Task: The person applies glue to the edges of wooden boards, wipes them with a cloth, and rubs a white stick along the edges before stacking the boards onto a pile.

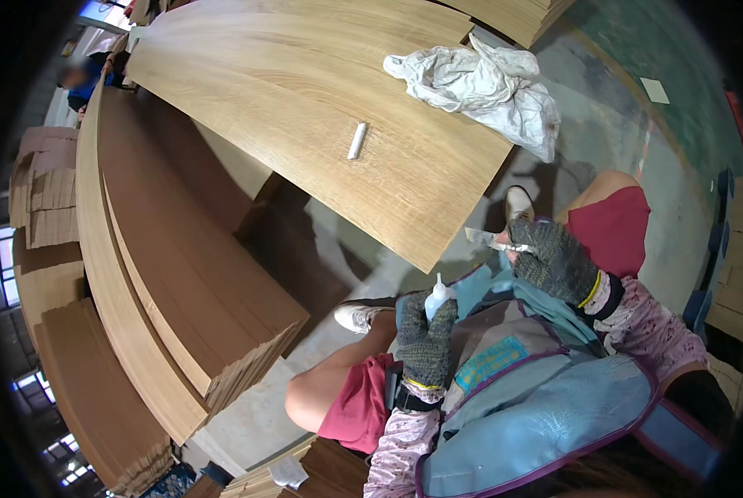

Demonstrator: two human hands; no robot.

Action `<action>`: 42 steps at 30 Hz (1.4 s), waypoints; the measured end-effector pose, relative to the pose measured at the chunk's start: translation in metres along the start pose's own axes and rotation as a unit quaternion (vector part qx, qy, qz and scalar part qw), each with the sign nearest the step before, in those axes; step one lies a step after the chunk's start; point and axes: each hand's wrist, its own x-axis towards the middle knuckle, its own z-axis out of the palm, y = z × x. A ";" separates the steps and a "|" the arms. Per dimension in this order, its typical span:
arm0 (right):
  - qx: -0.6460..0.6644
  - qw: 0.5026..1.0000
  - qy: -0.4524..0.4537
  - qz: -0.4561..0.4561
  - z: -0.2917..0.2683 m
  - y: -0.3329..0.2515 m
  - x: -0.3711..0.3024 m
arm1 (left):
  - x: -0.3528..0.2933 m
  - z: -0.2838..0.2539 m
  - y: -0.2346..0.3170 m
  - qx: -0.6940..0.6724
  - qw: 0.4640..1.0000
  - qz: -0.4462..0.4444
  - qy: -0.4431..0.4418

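Note:
My left hand (425, 342), in a grey knit glove, is closed around a small white squeeze bottle (439, 297) with its narrow nozzle pointing up. To the right, my gloved right hand (554, 259) grips a thin, flat, pale metallic-looking strip (479, 237), perhaps a scraper blade; bare fingertips show at it. Both hands are above my lap, just off the near corner of a wood-grain board (305, 100). On that board lies a short white stick-like piece (356, 141). A crumpled white cloth (488, 83) drapes over the board's right edge.
Stacked brown panels (197, 241) with wood-grain faces stand on the left. Behind them are more stacked boards (97, 373). Another board stack (513, 17) is at the far right of the worktop. A person in blue (79, 87) is at the far left. My blue apron (546, 415) covers my lap.

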 end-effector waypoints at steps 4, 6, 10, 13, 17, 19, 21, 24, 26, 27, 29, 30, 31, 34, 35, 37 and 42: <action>-0.008 1.000 -0.025 0.007 -0.003 -0.005 0.010 | -0.001 0.001 -0.010 -0.016 0.999 -0.032 0.012; -0.076 0.996 -0.029 -0.045 -0.004 -0.002 0.014 | 0.001 0.001 -0.013 0.031 0.999 -0.009 0.017; -0.043 0.999 -0.017 -0.023 -0.001 0.001 0.018 | 0.004 0.001 -0.010 0.006 0.999 -0.033 0.013; -0.040 0.999 -0.020 0.001 -0.002 0.000 0.021 | 0.005 0.000 -0.012 0.010 0.999 -0.030 0.016; -0.134 0.986 -0.030 -0.093 -0.003 -0.002 0.028 | 0.007 -0.002 -0.011 0.019 0.999 -0.029 0.017; -0.158 0.980 -0.033 -0.117 0.000 0.006 0.027 | 0.008 -0.004 -0.009 0.022 0.999 -0.037 0.019; 0.008 1.000 -0.014 -0.021 0.003 0.015 0.022 | 0.009 -0.001 -0.009 0.023 0.999 -0.043 0.014; -0.053 0.998 -0.033 -0.026 -0.003 0.002 0.028 | 0.009 -0.001 -0.011 0.012 0.999 -0.045 0.016; -0.092 0.994 -0.053 -0.038 -0.007 -0.005 0.036 | 0.010 -0.002 -0.008 0.023 0.998 -0.049 0.012; -0.131 0.987 -0.073 -0.050 -0.009 -0.008 0.040 | 0.010 -0.003 -0.008 0.023 0.998 -0.049 0.012; -0.138 0.985 -0.083 -0.057 -0.014 -0.016 0.052 | 0.010 -0.003 -0.007 0.012 0.998 -0.063 0.004; -0.147 0.983 -0.094 -0.064 -0.015 -0.018 0.057 | 0.011 -0.003 -0.006 0.012 0.998 -0.063 0.003; -0.147 0.983 -0.093 -0.064 -0.014 -0.018 0.063 | 0.012 -0.002 -0.004 -0.007 0.998 -0.063 0.006; -0.253 0.955 -0.044 -0.150 -0.007 -0.023 0.076 | 0.011 -0.002 -0.006 -0.020 0.998 -0.060 0.013; -0.252 0.955 -0.044 -0.150 -0.007 -0.025 0.080 | 0.011 -0.003 -0.006 -0.016 0.998 -0.056 0.016; -0.315 0.932 -0.097 -0.150 -0.008 -0.028 0.086 | 0.011 -0.002 -0.004 -0.018 0.998 -0.053 0.017; -0.263 0.955 -0.099 -0.098 -0.009 -0.024 0.073 | 0.014 -0.004 -0.008 0.032 0.999 -0.004 0.011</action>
